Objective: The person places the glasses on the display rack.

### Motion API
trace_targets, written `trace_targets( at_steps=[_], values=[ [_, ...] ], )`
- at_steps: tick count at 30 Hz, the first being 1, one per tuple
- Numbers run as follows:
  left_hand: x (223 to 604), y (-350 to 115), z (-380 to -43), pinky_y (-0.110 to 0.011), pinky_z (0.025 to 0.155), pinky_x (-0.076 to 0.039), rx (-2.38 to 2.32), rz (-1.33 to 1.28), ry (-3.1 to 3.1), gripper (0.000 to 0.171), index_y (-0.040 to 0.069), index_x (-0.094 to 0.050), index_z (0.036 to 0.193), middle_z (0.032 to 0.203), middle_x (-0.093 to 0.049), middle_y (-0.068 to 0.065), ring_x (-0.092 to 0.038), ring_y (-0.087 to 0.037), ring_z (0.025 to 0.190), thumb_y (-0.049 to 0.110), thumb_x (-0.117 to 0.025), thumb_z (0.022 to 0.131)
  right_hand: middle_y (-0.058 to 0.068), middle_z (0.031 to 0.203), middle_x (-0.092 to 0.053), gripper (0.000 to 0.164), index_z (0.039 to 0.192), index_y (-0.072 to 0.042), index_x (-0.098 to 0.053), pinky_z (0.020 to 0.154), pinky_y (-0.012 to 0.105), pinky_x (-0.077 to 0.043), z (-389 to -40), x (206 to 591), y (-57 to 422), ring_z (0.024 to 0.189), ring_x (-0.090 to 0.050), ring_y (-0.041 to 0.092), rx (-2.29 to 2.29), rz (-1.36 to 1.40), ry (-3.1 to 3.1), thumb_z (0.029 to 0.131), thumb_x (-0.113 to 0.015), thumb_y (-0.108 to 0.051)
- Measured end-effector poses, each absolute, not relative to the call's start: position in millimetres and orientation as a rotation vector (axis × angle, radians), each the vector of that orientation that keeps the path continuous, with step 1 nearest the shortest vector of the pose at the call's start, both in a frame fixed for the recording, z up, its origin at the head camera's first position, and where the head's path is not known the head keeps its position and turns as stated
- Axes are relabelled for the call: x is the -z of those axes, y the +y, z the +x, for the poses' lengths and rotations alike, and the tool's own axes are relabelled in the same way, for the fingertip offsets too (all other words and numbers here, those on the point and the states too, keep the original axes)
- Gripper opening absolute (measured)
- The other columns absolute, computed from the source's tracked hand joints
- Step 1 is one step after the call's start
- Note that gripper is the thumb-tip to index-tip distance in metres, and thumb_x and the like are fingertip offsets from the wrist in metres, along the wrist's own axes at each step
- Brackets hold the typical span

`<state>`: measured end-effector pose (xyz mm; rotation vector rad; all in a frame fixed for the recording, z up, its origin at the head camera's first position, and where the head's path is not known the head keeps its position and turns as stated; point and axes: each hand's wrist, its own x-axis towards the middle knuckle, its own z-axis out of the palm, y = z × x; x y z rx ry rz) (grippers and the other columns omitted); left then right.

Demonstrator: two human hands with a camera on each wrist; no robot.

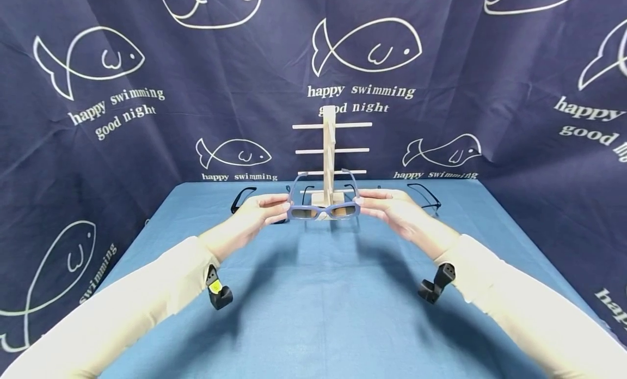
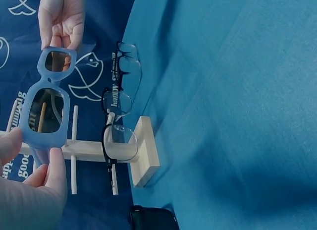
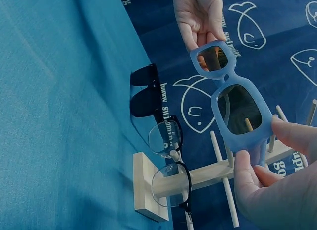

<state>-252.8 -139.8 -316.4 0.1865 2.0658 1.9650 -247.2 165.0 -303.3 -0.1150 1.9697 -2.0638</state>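
Observation:
Blue-framed sunglasses with dark lenses are held up by both hands in front of a wooden display stand. My left hand pinches the left end of the frame between thumb and fingers. At the other end, my right hand pinches the frame the same way. Their temples are unfolded and point toward the stand. Dark-rimmed clear glasses sit low on the stand, partly covered by the sunglasses in the head view.
Black sunglasses lie on the blue table, left of the stand and partly behind my left hand in the head view. Clear-lensed glasses lie to its right. Several horizontal rods cross the stand's post. A dark blue printed curtain hangs behind.

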Motion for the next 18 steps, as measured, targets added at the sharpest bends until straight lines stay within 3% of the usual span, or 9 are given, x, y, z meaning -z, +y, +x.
trace_targets(
  at_steps=[5,11,18],
  values=[
    [315,-137,-256,-0.026,0.105,-0.048,-1.968,0.192,2.058,0.048,-0.005,-0.043,0.142,0.144,-0.047,-0.023,-0.05,-0.026,0.131,0.005,-0.056,0.097,0.005,0.122,-0.062,0.054,0.143,0.01,-0.037,0.11,0.029,-0.042,-250,303,166,0.096,-0.065,-0.001,2.091,-0.118,1.964,0.094,-0.058,-0.002],
    [315,-134,-261,-0.026,0.105,-0.048,-1.963,0.179,2.074,0.049,-0.004,-0.042,0.142,0.144,-0.047,-0.023,-0.05,-0.027,0.131,0.006,-0.057,0.097,0.025,0.144,-0.045,0.053,0.143,0.01,-0.035,0.108,0.027,-0.044,-252,303,167,0.094,-0.065,-0.003,2.08,-0.127,1.998,0.095,-0.055,-0.001],
    [318,-131,-266,-0.025,0.104,-0.048,-1.981,0.177,2.074,0.048,-0.006,-0.042,0.142,0.143,-0.048,-0.022,-0.049,-0.028,0.132,0.006,-0.056,0.097,0.028,0.147,-0.039,0.054,0.144,0.008,-0.036,0.117,0.033,-0.034,-255,303,168,0.091,-0.064,-0.005,2.038,-0.111,2.066,0.096,-0.057,-0.006]
  ],
)
